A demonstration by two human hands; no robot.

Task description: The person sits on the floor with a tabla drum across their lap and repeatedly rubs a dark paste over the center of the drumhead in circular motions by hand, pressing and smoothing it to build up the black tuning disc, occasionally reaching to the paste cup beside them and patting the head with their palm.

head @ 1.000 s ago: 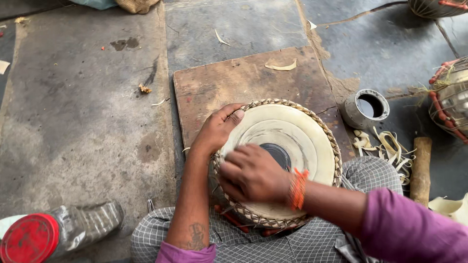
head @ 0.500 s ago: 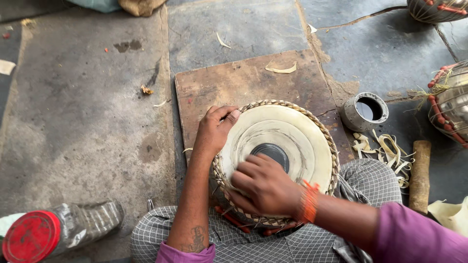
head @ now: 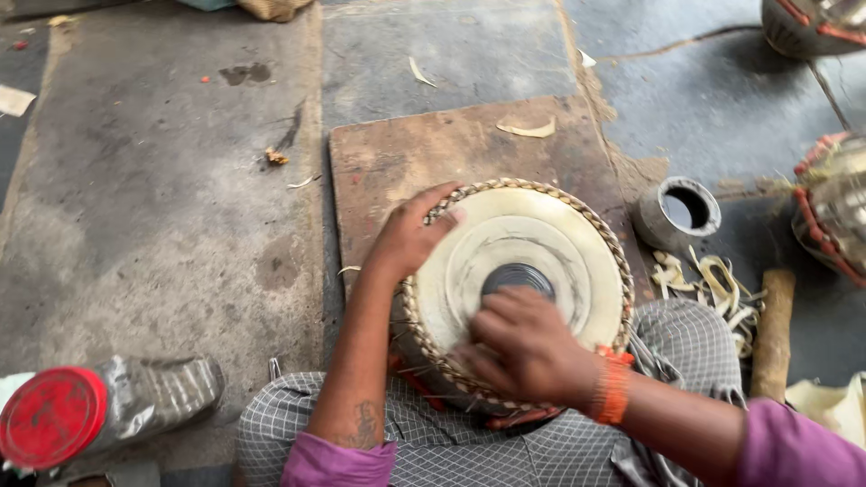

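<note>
The left hand is gripping the braided rim of the round cream-skinned drum resting in the lap, while the right hand's curled fingers are pressing its dark centre patch

The left hand was stretched forward with its forearm straight and fingers curled downward, while the right hand lay bent at the wrist, palm down, fingers loosely closed together.
</note>
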